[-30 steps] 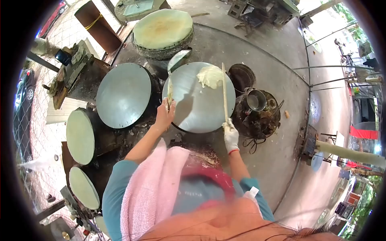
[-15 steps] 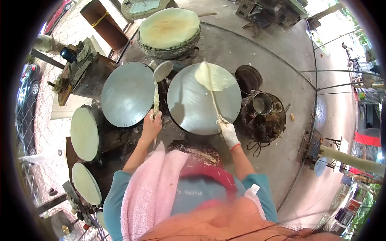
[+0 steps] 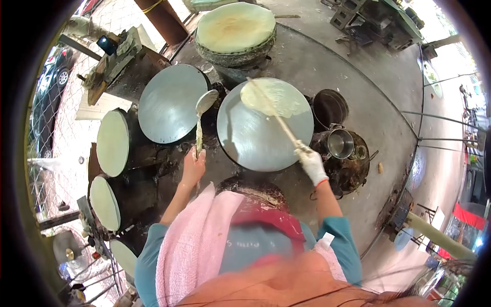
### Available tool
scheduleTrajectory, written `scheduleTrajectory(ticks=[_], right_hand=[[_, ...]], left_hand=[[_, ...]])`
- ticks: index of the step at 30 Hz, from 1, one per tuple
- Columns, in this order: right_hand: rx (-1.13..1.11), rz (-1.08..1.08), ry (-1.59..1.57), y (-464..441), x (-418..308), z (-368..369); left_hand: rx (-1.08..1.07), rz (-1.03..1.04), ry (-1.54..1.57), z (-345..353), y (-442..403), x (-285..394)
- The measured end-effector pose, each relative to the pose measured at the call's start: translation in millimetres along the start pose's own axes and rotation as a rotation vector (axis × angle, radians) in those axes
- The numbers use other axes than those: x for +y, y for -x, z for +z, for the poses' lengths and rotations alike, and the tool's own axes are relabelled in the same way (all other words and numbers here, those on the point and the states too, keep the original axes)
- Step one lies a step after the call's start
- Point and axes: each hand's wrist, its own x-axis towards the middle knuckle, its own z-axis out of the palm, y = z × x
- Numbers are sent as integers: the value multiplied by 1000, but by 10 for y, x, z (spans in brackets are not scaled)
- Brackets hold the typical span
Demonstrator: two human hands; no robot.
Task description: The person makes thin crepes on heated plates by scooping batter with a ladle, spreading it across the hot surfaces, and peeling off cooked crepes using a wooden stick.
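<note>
My bare left hand (image 3: 193,166) is wrapped round the batter-coated handle of a ladle (image 3: 206,102), whose round bowl points up and away between two round griddles. My right hand (image 3: 311,162), in a white glove, grips a long-handled batter spreader (image 3: 284,128). It reaches across the right griddle (image 3: 255,148), where pale wet batter (image 3: 273,97) covers the far part. The spreader's far end lies over that batter, and its exact shape is hard to make out. The left griddle (image 3: 173,105) shows a bare grey metal surface.
Pale round sheets (image 3: 112,143) cover more griddles at the left. A large round basket (image 3: 235,50) carries a browned pale sheet at the back. A metal pot (image 3: 340,143) stands on a sooty stove at the right, beside a dark bucket (image 3: 331,108). Wire fencing runs along the left.
The batter on the right griddle has spread wider, and the spreader has tilted further left across it. My right hand has shifted right. My left hand keeps holding the ladle; the view has shifted slightly.
</note>
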Motion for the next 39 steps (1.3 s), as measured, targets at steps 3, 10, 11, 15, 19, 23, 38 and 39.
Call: scheduleTrajectory(ticks=[3,10,11,15,19,23,38,39], right_hand=[[51,82,-60,-288,80,-422],[-243,189,63,-272,-194,-207],[-213,97,76,-324,-169,-327],[-223,194,213,-708,-300,-637],[-450,367,167,-407,-611,-305],[-400,119,49,-684,-332,-616],[-342,47,255,-1010,-315,-794],[-409,131,316,-1031,-398,-725]], left_hand=[[52,-53,-3,59,96,-61],[141,232,-235,171,277,-336],[148,236,-248,166,305,-337],[144,18,-132,147,415,-226],[135,-258,40,126,536,-106],[124,-302,1,44,498,-68],[-82,25,-679,406,-498,-302],[-104,22,-719,401,-447,-291]])
